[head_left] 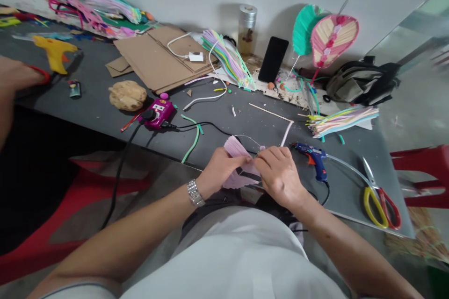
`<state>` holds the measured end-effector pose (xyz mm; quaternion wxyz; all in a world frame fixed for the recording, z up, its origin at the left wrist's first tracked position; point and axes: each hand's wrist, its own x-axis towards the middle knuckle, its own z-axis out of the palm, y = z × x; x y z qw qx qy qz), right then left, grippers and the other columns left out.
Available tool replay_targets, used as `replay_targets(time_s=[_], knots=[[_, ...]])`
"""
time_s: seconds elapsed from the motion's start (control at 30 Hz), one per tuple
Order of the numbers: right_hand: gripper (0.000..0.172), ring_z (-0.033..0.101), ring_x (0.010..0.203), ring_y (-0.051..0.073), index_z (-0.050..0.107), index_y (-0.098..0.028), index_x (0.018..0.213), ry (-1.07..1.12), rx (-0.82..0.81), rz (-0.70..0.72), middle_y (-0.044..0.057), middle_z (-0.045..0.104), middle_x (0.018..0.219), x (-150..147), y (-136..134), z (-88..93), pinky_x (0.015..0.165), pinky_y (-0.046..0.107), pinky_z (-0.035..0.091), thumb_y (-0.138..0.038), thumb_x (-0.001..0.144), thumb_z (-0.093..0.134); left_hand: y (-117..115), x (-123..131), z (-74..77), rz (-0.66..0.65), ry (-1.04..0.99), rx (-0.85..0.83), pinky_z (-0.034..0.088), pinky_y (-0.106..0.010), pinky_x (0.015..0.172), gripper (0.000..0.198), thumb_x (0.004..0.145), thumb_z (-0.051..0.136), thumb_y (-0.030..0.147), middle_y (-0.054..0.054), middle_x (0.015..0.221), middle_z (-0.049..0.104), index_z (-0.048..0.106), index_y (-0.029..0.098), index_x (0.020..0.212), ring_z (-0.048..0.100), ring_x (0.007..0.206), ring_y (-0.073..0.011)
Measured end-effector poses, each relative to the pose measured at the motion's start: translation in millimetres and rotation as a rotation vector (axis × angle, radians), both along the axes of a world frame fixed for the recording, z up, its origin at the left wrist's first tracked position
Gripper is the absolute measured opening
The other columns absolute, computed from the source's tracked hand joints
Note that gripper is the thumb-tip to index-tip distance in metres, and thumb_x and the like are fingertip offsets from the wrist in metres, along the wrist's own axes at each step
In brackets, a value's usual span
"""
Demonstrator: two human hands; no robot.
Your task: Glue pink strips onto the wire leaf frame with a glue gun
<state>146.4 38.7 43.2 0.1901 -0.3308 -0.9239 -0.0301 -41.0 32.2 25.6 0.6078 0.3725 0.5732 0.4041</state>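
Note:
Between my hands, above the table's front edge, is a pale pink ribbed piece (pixel 240 180) with wavy edges, spread like a fan. My left hand (pixel 217 170), wearing a metal watch, is closed on its left side with the thumb on top. My right hand (pixel 278 173) pinches at its right edge, and the fingertips hide what lies between them. A thin pale wire (pixel 249 138) arcs just behind the piece. To the right of my right hand lies a blue glue gun (pixel 318 163) with a clear glue stick in its back.
Scissors (pixel 380 203) lie near the right corner. Bundles of coloured pipe cleaners (pixel 345 120), a purple power socket (pixel 159 113), cardboard (pixel 157 58), a phone (pixel 273 58) and two leaf-shaped fans (pixel 335 39) are farther back. Another person's hand (pixel 16 74) is at left, near a yellow glue gun (pixel 56 51).

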Motion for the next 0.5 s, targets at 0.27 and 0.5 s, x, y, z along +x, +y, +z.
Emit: replay_targets(time_s=[0.27, 0.5], knots=[[0.022, 0.054, 0.085, 0.021, 0.066, -0.021, 0.091, 0.093, 0.004, -0.048, 0.006, 0.070, 0.089, -0.7, -0.8, -0.5, 0.078, 0.038, 0.033, -0.013, 0.102, 0.049, -1.3, -3.7, 3.1, 0.028, -0.064, 0.024, 0.045, -0.027, 0.061, 0.021, 0.067, 0.085, 0.034, -0.005, 0.073, 0.073, 0.077, 0.014, 0.072, 0.062, 0.068, -0.0188], [0.021, 0.054, 0.087, 0.021, 0.069, -0.022, 0.094, 0.106, 0.013, -0.071, 0.005, 0.072, 0.091, 1.6, -2.7, -4.7, 0.077, 0.039, 0.031, -0.014, 0.102, 0.051, 0.0, -4.6, 12.6, 0.013, -0.074, 0.020, 0.050, -0.029, 0.067, 0.022, 0.066, 0.086, 0.034, -0.006, 0.078, 0.076, 0.079, 0.015, 0.075, 0.066, 0.072, -0.0200]])
